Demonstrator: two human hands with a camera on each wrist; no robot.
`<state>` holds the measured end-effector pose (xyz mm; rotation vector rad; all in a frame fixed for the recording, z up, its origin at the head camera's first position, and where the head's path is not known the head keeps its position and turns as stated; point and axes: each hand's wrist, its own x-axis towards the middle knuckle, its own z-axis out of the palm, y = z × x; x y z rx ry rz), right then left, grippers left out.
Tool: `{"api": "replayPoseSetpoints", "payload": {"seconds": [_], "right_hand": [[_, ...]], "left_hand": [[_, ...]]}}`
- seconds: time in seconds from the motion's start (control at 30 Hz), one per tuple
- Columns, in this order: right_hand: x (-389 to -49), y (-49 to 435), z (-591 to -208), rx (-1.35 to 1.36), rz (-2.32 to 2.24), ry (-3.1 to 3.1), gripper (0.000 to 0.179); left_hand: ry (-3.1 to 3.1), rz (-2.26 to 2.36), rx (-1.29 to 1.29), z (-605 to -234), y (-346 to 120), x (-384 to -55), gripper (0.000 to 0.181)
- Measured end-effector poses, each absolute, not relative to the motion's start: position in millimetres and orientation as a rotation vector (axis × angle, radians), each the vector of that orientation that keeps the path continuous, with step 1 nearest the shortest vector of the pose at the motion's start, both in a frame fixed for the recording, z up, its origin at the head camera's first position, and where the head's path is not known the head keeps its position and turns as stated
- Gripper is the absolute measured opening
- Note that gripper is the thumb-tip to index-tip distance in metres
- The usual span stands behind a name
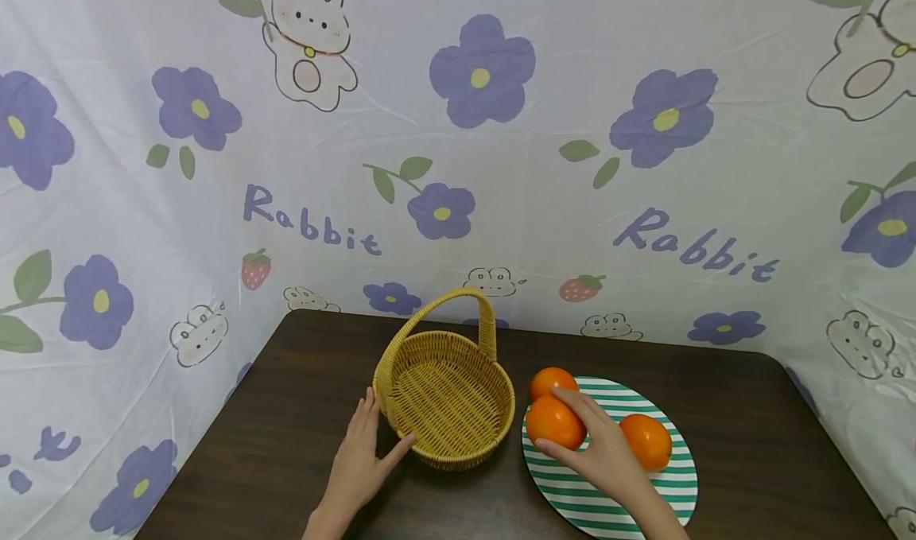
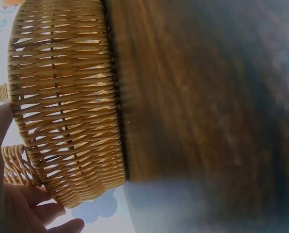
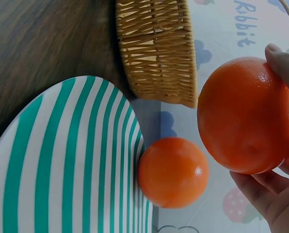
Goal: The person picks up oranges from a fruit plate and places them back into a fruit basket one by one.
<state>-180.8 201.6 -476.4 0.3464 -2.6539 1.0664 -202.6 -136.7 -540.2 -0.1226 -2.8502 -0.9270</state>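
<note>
My right hand (image 1: 608, 452) holds an orange (image 1: 554, 422) between thumb and fingers, above the left part of a striped plate (image 1: 608, 516). In the right wrist view, the held orange (image 3: 246, 116) is raised clear of the plate (image 3: 57, 145). A second orange (image 1: 553, 381) lies behind it near the plate's rim, and a third orange (image 1: 646, 442) sits to the right, partly behind my hand. My left hand (image 1: 358, 456) rests against the near left side of a wicker basket (image 1: 451, 405), thumb by the rim and fingers spread near the handle's base.
The basket's arched handle (image 1: 429, 305) stands upright; no fruit shows inside. Everything stands on a dark wooden table (image 1: 265, 429). A white cloth (image 1: 544, 166) with purple flowers and rabbits hangs behind and at both sides.
</note>
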Motion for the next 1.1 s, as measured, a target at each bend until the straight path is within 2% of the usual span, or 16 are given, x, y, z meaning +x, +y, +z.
{"api": "replayPoseSetpoints", "payload": {"seconds": [0.8,1.1], "right_hand": [[-209,170,-472,0.505,1.01,-2.548,0.068],[-218,158,-474,0.462,1.09,-2.554,0.067]], "left_hand": [[-2.883,-0.831,-0.154,-543,-138,-203,0.088],[-2.914,-0.825,-0.143,-542,-139,-203,0.088]]}}
